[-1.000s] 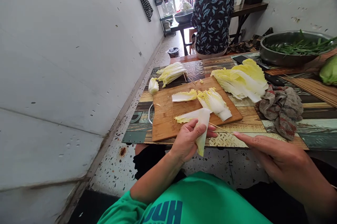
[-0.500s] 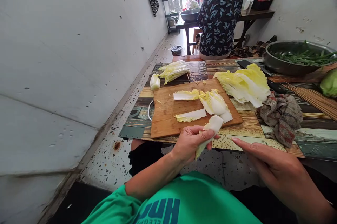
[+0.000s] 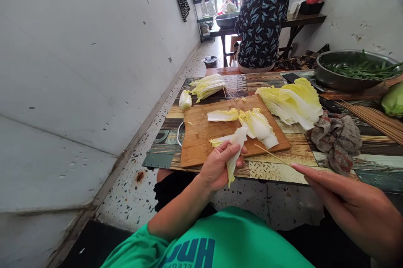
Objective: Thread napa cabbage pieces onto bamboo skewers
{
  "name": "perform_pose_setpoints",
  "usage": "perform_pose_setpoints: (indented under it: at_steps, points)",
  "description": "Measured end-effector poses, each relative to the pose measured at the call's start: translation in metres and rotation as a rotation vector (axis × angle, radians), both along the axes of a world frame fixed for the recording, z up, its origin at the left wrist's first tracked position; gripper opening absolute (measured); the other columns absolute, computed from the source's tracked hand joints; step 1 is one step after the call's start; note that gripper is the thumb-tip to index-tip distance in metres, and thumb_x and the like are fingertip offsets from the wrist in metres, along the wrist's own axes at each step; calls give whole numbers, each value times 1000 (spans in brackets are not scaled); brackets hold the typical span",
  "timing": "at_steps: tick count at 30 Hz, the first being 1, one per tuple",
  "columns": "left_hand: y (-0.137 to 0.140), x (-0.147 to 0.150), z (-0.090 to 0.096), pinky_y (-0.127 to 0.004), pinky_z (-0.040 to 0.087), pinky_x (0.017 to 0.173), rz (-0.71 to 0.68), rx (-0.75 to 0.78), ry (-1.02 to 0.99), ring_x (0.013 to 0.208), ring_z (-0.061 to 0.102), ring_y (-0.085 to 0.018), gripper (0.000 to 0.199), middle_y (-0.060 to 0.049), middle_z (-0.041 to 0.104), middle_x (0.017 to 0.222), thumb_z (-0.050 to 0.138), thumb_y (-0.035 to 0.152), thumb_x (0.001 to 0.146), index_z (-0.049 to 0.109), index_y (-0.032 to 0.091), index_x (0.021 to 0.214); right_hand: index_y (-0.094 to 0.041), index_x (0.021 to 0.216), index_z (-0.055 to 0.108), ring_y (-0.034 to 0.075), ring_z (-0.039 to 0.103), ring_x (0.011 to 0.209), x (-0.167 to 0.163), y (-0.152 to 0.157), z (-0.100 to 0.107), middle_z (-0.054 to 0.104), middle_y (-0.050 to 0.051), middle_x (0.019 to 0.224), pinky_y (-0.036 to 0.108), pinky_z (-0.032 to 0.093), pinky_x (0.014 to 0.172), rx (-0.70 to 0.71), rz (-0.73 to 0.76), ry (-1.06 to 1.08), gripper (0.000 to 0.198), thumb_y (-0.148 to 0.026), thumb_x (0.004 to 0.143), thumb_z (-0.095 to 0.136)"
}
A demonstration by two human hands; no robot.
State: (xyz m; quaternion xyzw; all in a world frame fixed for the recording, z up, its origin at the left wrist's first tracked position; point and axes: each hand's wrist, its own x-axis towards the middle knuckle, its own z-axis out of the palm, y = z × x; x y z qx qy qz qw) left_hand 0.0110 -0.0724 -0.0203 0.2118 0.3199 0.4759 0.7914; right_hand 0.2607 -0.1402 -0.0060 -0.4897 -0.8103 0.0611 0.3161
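Observation:
My left hand (image 3: 218, 165) is closed round a pale strip of napa cabbage leaf (image 3: 235, 152), held over the near edge of the wooden cutting board (image 3: 197, 148). Between the fingers of my right hand (image 3: 349, 205) is a thin bamboo skewer (image 3: 272, 154), its free end pointing left toward the leaf but apart from it. On the board lie a cut leaf strip (image 3: 223, 115), another strip (image 3: 217, 141) partly behind my left hand, and a pile of leaf pieces (image 3: 257, 126).
Large cabbage leaves (image 3: 291, 100), a knife (image 3: 329, 103), a crumpled rag (image 3: 336, 138) and loose skewers (image 3: 374, 119) lie to the right. A metal bowl of greens (image 3: 355, 77) stands behind them. Skewered cabbage (image 3: 208, 87) lies back left. Another person (image 3: 261, 24) sits ahead, back turned.
My left hand has shifted left with the leaf strip. My right hand has drawn back to the right with the skewer, whose end is now clear of the leaf.

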Motion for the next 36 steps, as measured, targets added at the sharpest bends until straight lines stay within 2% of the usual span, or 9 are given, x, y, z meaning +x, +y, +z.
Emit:
perform_pose_setpoints:
  at_steps: [4, 9, 11, 13, 17, 19, 26, 30, 36]
  points:
    - [-2, -4, -2, -22, 51, 67, -134, 44, 2, 57, 62, -8, 29, -1, 71, 74, 89, 30, 65, 72, 16, 83, -28, 130, 64, 17, 76, 92, -6, 0, 2, 77, 1, 114, 24, 62, 72, 32, -3, -2, 37, -19, 97, 49]
    - [-9, -1, -3, -32, 52, 84, -222, 423, 457, 84, 70, -21, 27, -10, 77, 89, 78, 38, 78, 78, 15, 91, -25, 131, 64, 18, 77, 88, -19, 2, -3, 77, 3, 111, 26, 62, 67, 42, 17, -30, 39, -15, 97, 48]
    - [-10, 1, -2, -30, 51, 83, -204, 579, 645, 86, 70, -21, 24, -11, 77, 89, 75, 38, 80, 80, 16, 89, -25, 132, 64, 18, 77, 83, -22, 1, -4, 78, 4, 108, 26, 62, 64, 33, 14, -48, 40, -14, 96, 47]
    - [-12, 4, -2, -29, 51, 81, -214, 623, 684, 84, 69, -21, 24, -10, 77, 89, 74, 39, 81, 80, 17, 87, -23, 132, 64, 18, 77, 81, -26, -1, -3, 78, 4, 106, 25, 61, 62, 29, 14, -52, 41, -13, 96, 45]
    - [-17, 10, -3, -29, 51, 78, -329, 421, 389, 80, 69, -19, 33, -10, 75, 86, 76, 44, 79, 77, 16, 95, -23, 132, 64, 19, 77, 83, -37, 0, 2, 78, 6, 108, 26, 61, 62, 44, -24, -67, 42, -12, 97, 44]
    - [-20, 12, -4, -26, 50, 74, -338, 355, 326, 76, 66, -17, 34, -9, 73, 82, 78, 44, 77, 76, 14, 94, -22, 131, 65, 21, 77, 80, -42, 3, 2, 78, 7, 106, 28, 61, 61, 54, -49, -104, 40, -14, 98, 43]
    - [-17, 8, -8, -21, 43, 53, -182, 68, 128, 51, 56, -8, 35, -2, 67, 70, 84, 44, 71, 67, 13, 76, -20, 132, 63, 19, 76, 87, -38, 3, -3, 77, 6, 110, 27, 60, 66, 70, -58, -67, 39, -13, 98, 44]
    - [-10, 3, -12, -19, 43, 56, -136, -64, -52, 51, 51, -4, 30, 0, 64, 71, 85, 34, 71, 64, 12, 76, -28, 140, 56, 18, 76, 84, -27, -6, -5, 77, 2, 110, 25, 58, 60, 15, -10, -63, 46, -14, 98, 44]
    - [-5, 1, -16, -19, 42, 57, -114, -116, -147, 50, 49, -3, 24, 2, 62, 70, 81, 27, 75, 64, 11, 77, -37, 146, 50, 24, 76, 75, -18, -13, -12, 76, 2, 104, 30, 52, 47, 27, -53, -149, 51, -19, 99, 40]
